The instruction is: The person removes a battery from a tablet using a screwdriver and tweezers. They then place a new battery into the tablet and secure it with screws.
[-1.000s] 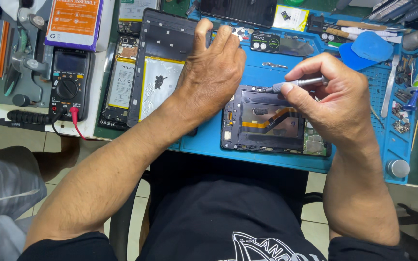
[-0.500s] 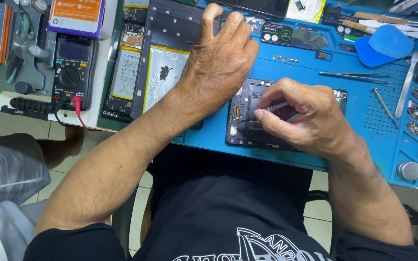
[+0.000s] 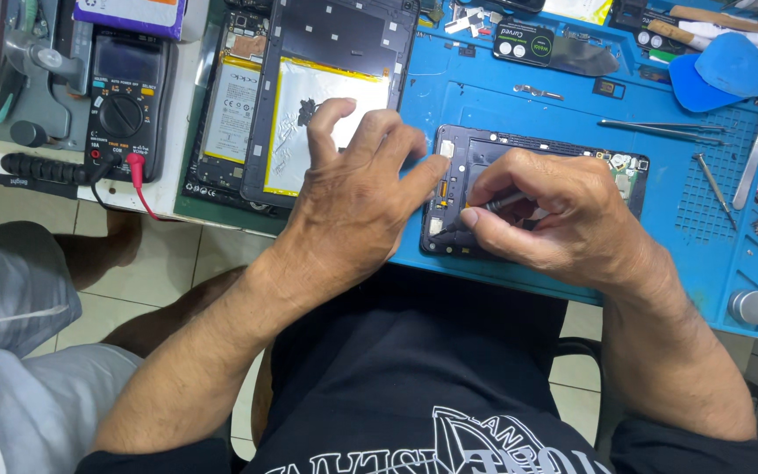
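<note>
Two bare hands work over a small dark opened tablet lying on a blue silicone repair mat.

The right hand has its fingers clenched around a thin silver metal tool, its tip down inside the tablet's open back near the left end. The left hand rests flat with fingers spread and released, fingertips touching the tablet's left edge and lying partly over a larger black opened tablet with a silver-and-yellow battery just beside it. Further left sits a black multimeter with a round dial. On the mat behind the small tablet lie slim steel tweezers and blue plastic pry picks.
</note>
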